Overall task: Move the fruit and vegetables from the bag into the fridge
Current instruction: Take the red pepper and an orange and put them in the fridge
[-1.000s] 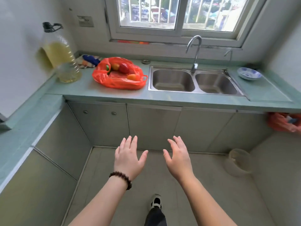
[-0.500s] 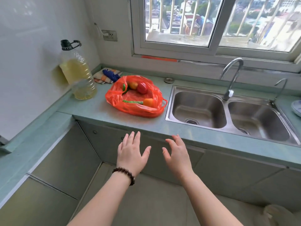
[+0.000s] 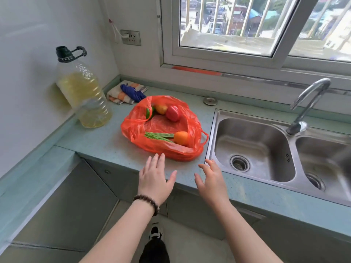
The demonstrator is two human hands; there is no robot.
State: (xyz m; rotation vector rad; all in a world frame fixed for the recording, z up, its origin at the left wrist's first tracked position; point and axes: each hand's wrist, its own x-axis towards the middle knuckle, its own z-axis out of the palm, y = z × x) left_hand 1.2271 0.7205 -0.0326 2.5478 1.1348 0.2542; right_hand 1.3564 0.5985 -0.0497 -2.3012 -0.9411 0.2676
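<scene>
An orange plastic bag (image 3: pixel 182 150) lies open on the green counter (image 3: pixel 102 141), left of the sink. Inside it I see a red pepper (image 3: pixel 173 113), a yellowish fruit (image 3: pixel 161 108), a green vegetable (image 3: pixel 148 113), green beans (image 3: pixel 159 136) and an orange (image 3: pixel 181 138). My left hand (image 3: pixel 154 180), with a bead bracelet at the wrist, hovers open just in front of the bag's near edge. My right hand (image 3: pixel 211 180) is open too, fingers spread, over the counter's front by the sink corner. Neither hand touches the bag. No fridge is in view.
A large oil bottle (image 3: pixel 83 95) stands at the wall left of the bag. A folded cloth with a blue glove (image 3: pixel 131 92) lies behind the bag. A double steel sink (image 3: pixel 252 147) with a tap (image 3: pixel 307 105) fills the right. A sink plug (image 3: pixel 210 100) lies near the window wall.
I have stepped closer to the counter; the bag now fills more of the view. Both open hands have risen from cabinet height to the counter's front edge.
</scene>
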